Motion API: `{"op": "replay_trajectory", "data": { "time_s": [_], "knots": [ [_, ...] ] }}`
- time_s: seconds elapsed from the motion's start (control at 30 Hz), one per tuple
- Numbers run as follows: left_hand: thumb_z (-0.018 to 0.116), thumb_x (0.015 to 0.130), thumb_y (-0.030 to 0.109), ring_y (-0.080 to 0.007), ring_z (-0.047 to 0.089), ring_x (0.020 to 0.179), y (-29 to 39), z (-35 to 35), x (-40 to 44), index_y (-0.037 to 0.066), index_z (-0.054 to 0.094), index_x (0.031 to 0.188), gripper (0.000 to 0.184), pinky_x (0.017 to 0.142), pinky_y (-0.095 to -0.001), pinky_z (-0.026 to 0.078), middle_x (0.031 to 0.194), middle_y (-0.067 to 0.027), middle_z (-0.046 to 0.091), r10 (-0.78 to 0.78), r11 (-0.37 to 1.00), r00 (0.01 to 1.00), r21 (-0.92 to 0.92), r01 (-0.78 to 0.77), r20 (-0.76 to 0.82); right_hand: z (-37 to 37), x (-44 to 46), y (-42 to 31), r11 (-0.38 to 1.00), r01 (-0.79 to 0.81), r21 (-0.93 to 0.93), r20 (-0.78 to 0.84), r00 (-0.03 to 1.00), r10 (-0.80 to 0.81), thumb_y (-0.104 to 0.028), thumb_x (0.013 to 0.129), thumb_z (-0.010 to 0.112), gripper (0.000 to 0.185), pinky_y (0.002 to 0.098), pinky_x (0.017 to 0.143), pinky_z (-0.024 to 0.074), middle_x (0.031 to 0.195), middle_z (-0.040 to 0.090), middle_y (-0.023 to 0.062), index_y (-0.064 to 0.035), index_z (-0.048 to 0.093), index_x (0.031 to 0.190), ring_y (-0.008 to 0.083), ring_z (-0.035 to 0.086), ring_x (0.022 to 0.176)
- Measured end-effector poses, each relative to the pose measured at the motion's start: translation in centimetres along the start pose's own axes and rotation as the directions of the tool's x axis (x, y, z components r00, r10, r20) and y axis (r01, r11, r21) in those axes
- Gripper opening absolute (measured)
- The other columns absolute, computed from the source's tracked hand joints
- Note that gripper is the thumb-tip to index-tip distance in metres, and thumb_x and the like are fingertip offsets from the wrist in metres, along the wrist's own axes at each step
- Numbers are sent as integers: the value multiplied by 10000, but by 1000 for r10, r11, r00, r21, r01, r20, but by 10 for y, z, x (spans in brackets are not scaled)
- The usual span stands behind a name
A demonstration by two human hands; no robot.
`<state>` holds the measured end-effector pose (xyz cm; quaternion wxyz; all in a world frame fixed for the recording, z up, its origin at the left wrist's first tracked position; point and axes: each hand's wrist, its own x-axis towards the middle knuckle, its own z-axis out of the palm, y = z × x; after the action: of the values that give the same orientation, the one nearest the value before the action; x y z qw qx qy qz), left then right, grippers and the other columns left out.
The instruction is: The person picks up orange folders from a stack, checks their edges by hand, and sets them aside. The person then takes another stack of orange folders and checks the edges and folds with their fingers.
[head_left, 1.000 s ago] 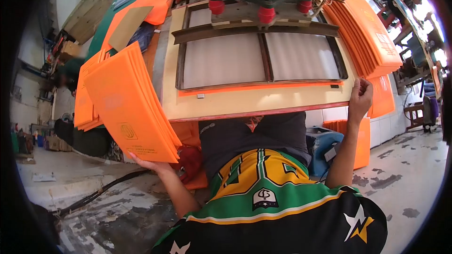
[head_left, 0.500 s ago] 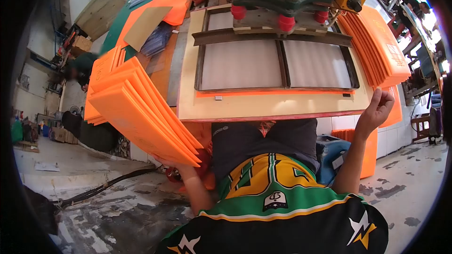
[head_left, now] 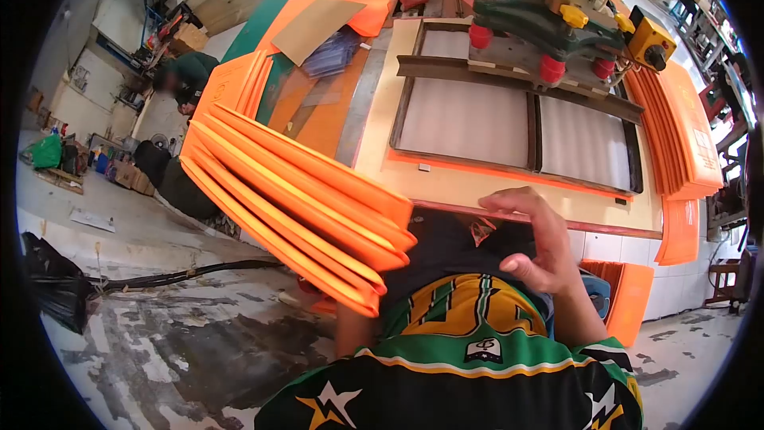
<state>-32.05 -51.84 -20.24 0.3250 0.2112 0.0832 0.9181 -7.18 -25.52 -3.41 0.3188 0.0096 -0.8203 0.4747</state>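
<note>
A fanned bundle of orange plastic folders (head_left: 278, 199) is held up at the left, its near ends tilted down toward my lap. My left hand is hidden beneath that bundle; only the left forearm (head_left: 355, 333) shows below it. My right hand (head_left: 541, 243) is in front of the press table's near edge, thumb and fingers apart, with nothing between them. Ahead of it lies a dark metal frame (head_left: 532, 131) over pale panels on a cream board (head_left: 509, 187). A strip of orange shows along the frame's near side.
A green press head (head_left: 549, 28) with red knobs overhangs the frame, beside a yellow control box (head_left: 651, 41). More orange folders (head_left: 676, 131) are stacked at the right. Brown card (head_left: 318, 30) and clear plastic sheets (head_left: 333, 56) lie at the left. Another person (head_left: 187, 80) is at far left.
My right hand has moved from the right-hand folder stack to the front of the table, opening its fingers. The held bundle has come closer to my lap and fanned out more. The view has shifted left.
</note>
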Motion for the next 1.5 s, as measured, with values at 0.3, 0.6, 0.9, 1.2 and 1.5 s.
{"op": "replay_trajectory", "data": {
  "time_s": [0.3, 0.6, 0.9, 1.2, 1.5],
  "knots": [
    [590, 899, 504, -377, 479, 1308, -6, 8, 5, 88, 414, 1459, 720, 1058, -586, 416, 1456, -159, 464, -66, 996, 998, 65, 66, 11, -29, 23, -19, 869, -168, 466, 247, 968, 54, -655, 775, 718, 1031, 398, 988, 466, 1328, 586, 227, 92, 413, 1416, 319, 594, 1222],
    [602, 890, 467, -382, 509, 1278, -1, 25, 20, 73, 409, 1453, 713, 1028, -582, 454, 1435, -178, 479, -127, 974, 992, 190, 122, 11, -60, 7, -53, 928, -331, -169, 61, 936, 345, -525, 703, 848, 1001, 419, 842, 489, 1107, 619, 268, 49, 375, 1372, 424, 622, 1001],
    [702, 773, 232, -389, 603, 1159, -6, 113, 80, -2, 508, 1365, 665, 1019, -558, 473, 1322, -206, 580, -54, 941, 977, 337, -19, 206, -114, -31, -11, 890, -312, 333, -163, 910, 380, -182, 761, 853, 861, 318, 1036, 405, 1325, 546, 80, 18, 372, 1447, 169, 514, 1227],
    [713, 783, 161, -356, 623, 1147, -47, 97, 133, -12, 516, 1360, 635, 964, -495, 529, 1292, -206, 598, -26, 831, 915, 518, -204, 403, -140, -95, 54, 911, -242, 334, -433, 819, 376, -289, 723, 894, 894, 351, 1029, 423, 1259, 582, 109, 37, 402, 1394, 208, 539, 1198],
    [710, 868, 310, -301, 502, 1305, -67, 73, 154, 81, 445, 1443, 674, 1089, -478, 422, 1452, -120, 483, 75, 612, 807, 611, -501, 586, -150, -117, 71, 943, -151, 296, -492, 822, 286, -167, 717, 889, 843, 355, 974, 495, 1239, 615, 104, -2, 410, 1392, 207, 595, 1148]
  ]
}}
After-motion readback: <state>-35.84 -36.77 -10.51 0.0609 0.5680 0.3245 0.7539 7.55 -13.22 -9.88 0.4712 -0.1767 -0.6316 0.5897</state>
